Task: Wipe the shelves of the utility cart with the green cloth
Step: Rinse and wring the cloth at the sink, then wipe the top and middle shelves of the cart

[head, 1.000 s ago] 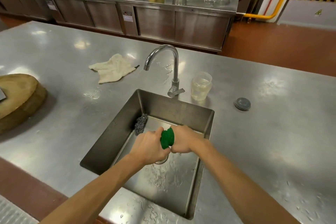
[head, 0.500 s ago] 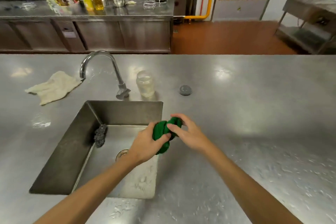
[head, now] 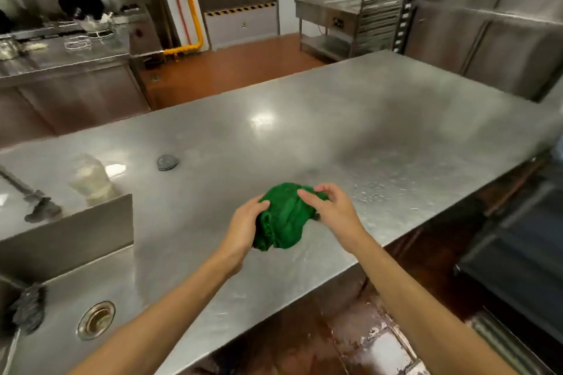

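Steel counter (head: 335, 131), bunched green cloth (head: 283, 219), left hand (head: 243, 225) and right hand (head: 332, 210), fingers curled round it

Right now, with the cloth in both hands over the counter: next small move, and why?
Probably spread the cloth out into a flat pad. It sits wadded between the left hand, which grips its left side, and the right hand, whose fingers pinch its top edge, just above the counter. A wad would likely wipe poorly.
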